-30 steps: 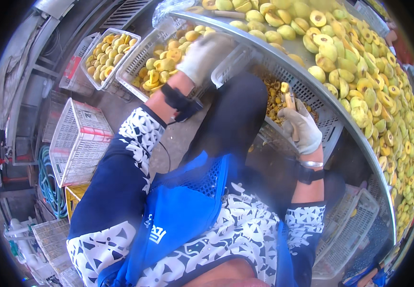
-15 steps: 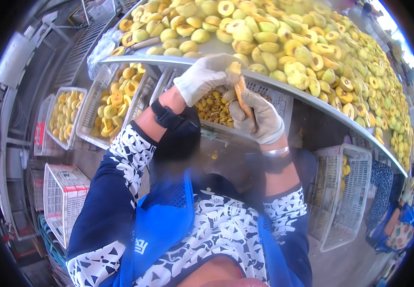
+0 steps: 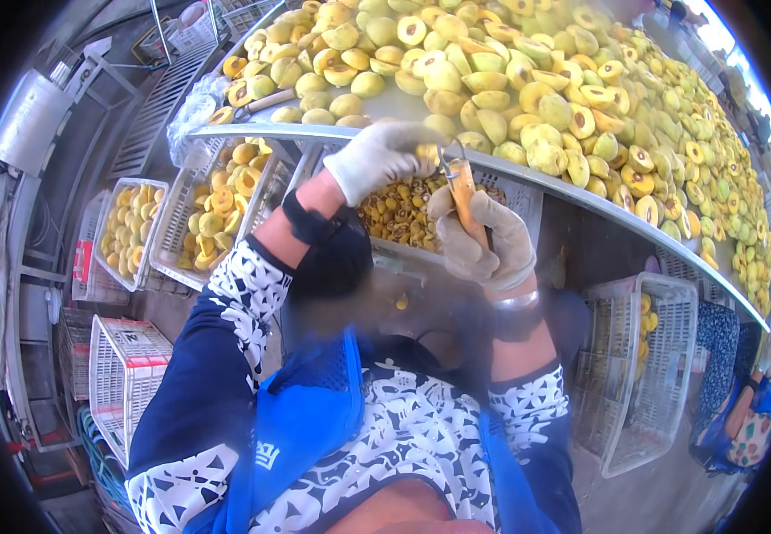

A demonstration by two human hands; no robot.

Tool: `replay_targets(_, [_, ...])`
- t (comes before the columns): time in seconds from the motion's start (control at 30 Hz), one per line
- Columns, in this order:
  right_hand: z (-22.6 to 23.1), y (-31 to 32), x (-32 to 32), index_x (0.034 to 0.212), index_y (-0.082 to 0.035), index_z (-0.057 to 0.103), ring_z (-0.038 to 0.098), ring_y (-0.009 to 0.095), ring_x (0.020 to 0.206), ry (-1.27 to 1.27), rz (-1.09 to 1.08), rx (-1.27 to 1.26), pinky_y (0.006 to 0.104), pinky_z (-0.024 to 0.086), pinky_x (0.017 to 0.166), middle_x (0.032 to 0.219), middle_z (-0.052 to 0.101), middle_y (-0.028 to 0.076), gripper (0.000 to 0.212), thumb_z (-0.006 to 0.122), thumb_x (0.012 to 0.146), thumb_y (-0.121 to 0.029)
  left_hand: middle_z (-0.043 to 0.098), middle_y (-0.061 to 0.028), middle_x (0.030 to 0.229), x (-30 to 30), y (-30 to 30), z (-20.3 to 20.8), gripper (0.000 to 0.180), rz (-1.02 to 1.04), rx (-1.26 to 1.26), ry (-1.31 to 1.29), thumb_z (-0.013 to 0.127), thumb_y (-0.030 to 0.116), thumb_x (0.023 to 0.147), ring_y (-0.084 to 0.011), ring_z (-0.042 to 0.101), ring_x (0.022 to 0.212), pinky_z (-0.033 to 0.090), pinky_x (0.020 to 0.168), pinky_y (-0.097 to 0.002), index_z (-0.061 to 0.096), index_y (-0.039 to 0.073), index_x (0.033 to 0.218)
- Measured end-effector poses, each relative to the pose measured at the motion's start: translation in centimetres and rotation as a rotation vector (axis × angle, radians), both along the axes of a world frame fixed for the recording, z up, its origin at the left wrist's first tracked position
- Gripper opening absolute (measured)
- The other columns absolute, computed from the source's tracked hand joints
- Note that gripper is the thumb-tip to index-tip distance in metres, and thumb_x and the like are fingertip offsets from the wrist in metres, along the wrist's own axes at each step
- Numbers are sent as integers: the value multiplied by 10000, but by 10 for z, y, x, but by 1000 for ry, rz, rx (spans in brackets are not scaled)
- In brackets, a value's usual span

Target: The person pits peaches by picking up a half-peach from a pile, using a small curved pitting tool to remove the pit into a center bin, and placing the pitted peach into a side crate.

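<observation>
In a pale work glove, my left hand (image 3: 372,162) pinches a yellow peach half (image 3: 427,157) near the table's front edge. My gloved right hand (image 3: 491,238) is closed round the wooden handle of a pitting tool (image 3: 463,194). Its bent metal tip points up and lies just beside the peach half; whether they touch I cannot tell. Below both hands stands a crate (image 3: 521,198) of brown pits and yellow scraps (image 3: 394,214). Halved yellow-green peaches (image 3: 492,89) lie heaped on the metal table (image 3: 385,105), many with their cut faces showing.
Crates of peach halves (image 3: 132,231) stand at left, beside a white crate (image 3: 127,365). Another crate (image 3: 644,383) is at right, with some fruit inside. A second wooden-handled tool (image 3: 270,101) and a clear plastic bag (image 3: 194,111) lie at the table's left corner. Someone's arm (image 3: 742,405) shows far right.
My right hand has drawn slightly down and right with the pitting tool, whose metal tip now shows. My left hand still holds the peach half, a little lower in view.
</observation>
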State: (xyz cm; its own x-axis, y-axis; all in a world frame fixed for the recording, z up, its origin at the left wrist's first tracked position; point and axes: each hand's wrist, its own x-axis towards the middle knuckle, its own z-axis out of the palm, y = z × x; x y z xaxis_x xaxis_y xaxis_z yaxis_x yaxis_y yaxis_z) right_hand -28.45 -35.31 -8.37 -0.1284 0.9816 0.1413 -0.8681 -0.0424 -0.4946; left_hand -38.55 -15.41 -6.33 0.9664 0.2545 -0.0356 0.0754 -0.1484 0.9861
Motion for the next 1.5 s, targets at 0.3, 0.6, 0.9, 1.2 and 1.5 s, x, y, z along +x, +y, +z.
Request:
replay_targets(0.3, [-3,12,-4,1076,-48,578,388,73,404,-219,-270,-322,194,311,383,664,557,34,315,512,956,-331,588,-142,1108,18,131,-9,371,485,1144,124,634,128,803,-319,601,1010,486,876,-376,589,129,1171])
replay_targets(0.6, [3,16,-1,1030,-70,587,473,89,431,-418,-335,-414,197,314,394,674,565,31,296,606,862,-314,583,-142,1196,53,202,-16,396,216,1331,620,579,316,842,-335,570,1080,468,924,-388,590,125,1188])
replay_targets(0.9, [-2,12,-3,1062,-61,582,440,85,441,-440,-343,-473,192,293,391,681,541,18,249,573,905,-254,637,25,893,41,172,26,279,187,451,473,598,196,842,-54,613,769,506,572,-234,643,153,1114])
replay_targets(1.2, [6,7,-3,1047,-53,581,435,93,451,-441,-375,-455,203,309,403,676,540,21,243,583,899,-246,496,-113,1346,66,203,4,506,248,1339,901,592,405,836,-334,487,1225,423,976,-486,523,149,1267])
replay_targets(1.5, [12,7,-5,1054,-43,565,431,84,455,-413,-329,-407,200,320,408,672,543,21,250,593,893,-231,554,-125,1261,55,215,3,646,256,1356,800,691,362,733,-312,532,1173,439,956,-445,469,158,1304])
